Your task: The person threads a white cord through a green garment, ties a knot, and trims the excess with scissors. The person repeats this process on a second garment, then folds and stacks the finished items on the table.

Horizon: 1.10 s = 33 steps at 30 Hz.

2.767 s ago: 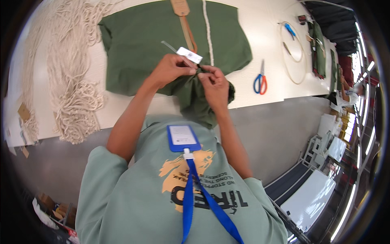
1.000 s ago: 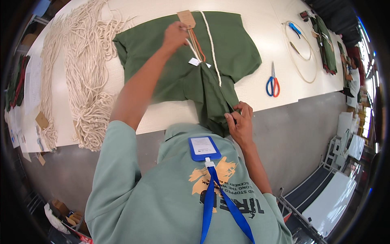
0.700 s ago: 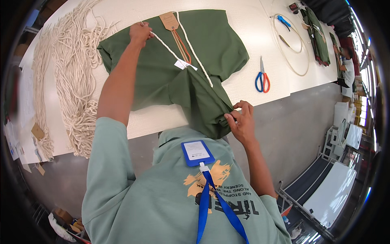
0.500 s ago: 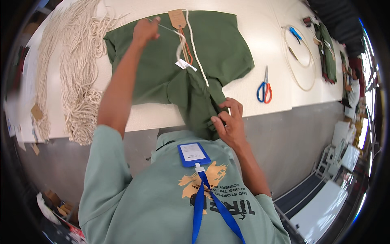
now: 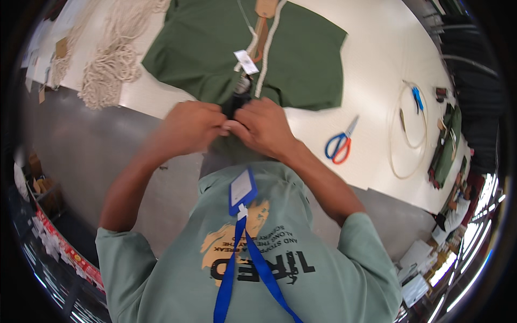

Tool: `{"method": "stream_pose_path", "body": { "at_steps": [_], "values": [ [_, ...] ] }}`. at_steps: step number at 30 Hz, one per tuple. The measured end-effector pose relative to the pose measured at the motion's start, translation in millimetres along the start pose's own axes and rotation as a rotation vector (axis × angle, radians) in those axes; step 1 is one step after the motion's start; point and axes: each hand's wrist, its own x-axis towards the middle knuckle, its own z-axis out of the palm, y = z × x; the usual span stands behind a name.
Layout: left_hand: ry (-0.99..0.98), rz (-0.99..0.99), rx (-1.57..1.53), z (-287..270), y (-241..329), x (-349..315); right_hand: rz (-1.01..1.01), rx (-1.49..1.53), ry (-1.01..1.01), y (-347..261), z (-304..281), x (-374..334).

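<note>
A dark green garment (image 5: pixel 307 54) lies over the table's near edge, its close part bunched toward my body. My left hand (image 5: pixel 194 128), slightly blurred, is closed on that bunched cloth. Right beside it, my right hand (image 5: pixel 265 127) also grips the cloth, thumb pointing toward the left hand. Between and just beyond the hands shows a dark opening in the fabric. A white cord (image 5: pixel 268 48) runs along the garment, with a brown card tag (image 5: pixel 266 7) at its far part and a small white label (image 5: pixel 246 62) nearer. A thin wire-like strand (image 5: pixel 245 15) reaches the cord beside the tag.
Scissors (image 5: pixel 340 144) with one blue and one red handle lie right of the garment. Farther right are a loop of pale tubing (image 5: pixel 397 161) with a blue-handled piece (image 5: pixel 417 99) and another folded green garment (image 5: pixel 446 151). Bundles of off-white cords (image 5: pixel 110 67) spread at the left.
My left hand has come down from the thin strand at the garment's far side to the near cloth beside my right hand. The right hand has moved left and up. The whole view has tilted.
</note>
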Motion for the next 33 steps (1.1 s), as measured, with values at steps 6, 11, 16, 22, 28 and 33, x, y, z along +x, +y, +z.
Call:
{"method": "stream_pose_path", "body": {
  "at_steps": [6,11,16,22,28,33],
  "values": [
    [0.227,-0.13,0.006,19,-3,-40,-0.119,-0.124,-0.202,26,-12,-10],
    [0.322,-0.19,0.031,29,-20,-62,-0.091,0.022,-0.264,36,-13,-7],
    [0.376,-0.171,0.156,44,-9,-55,0.092,0.164,-0.393,27,-13,-2],
    [0.338,-0.106,0.133,46,1,-34,0.124,0.303,-0.405,1,-22,7],
    [0.3,-0.025,0.147,48,-4,-41,-0.021,0.115,-0.521,4,-30,5],
    [0.348,-0.08,0.115,50,-16,-63,-0.08,-0.03,-0.551,30,-47,7]
  ]
}}
